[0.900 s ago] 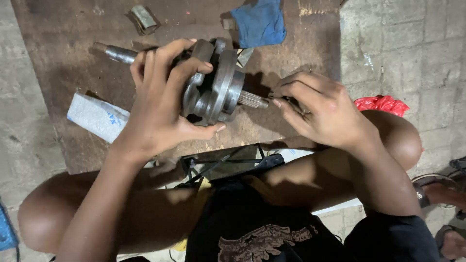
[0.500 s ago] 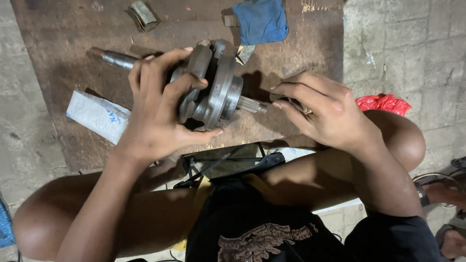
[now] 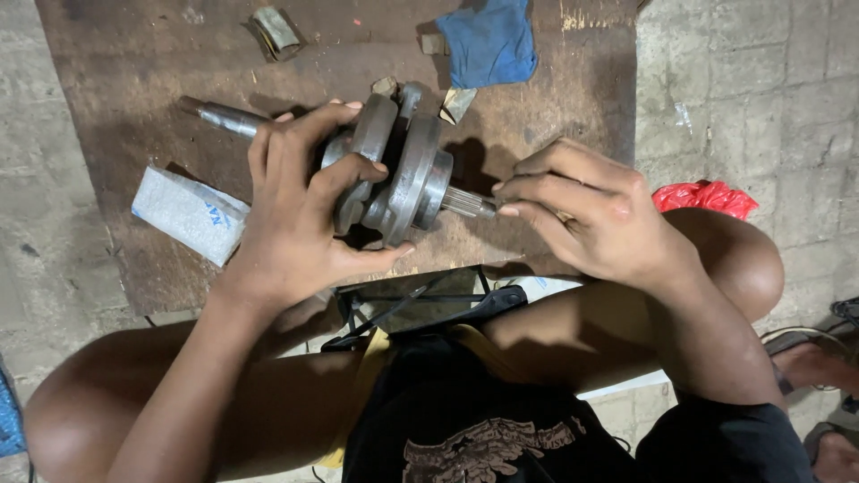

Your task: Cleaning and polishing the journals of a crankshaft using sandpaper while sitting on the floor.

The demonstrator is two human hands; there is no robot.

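- A grey steel crankshaft [image 3: 394, 170], with 2 round webs and a shaft at each end, is clasped by the left hand [image 3: 300, 210].
- Its splined end is pinched by the right hand [image 3: 591, 210].

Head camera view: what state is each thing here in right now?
Metal shaft part: lying sideways, lifted off the board, gripped.
Left hand: wrapped around the part's discs.
Right hand: fingertips pinching the ridged shaft end.
Blue cloth: crumpled on the board.
White packet: lying flat.
Wooden board: stained, on the floor.
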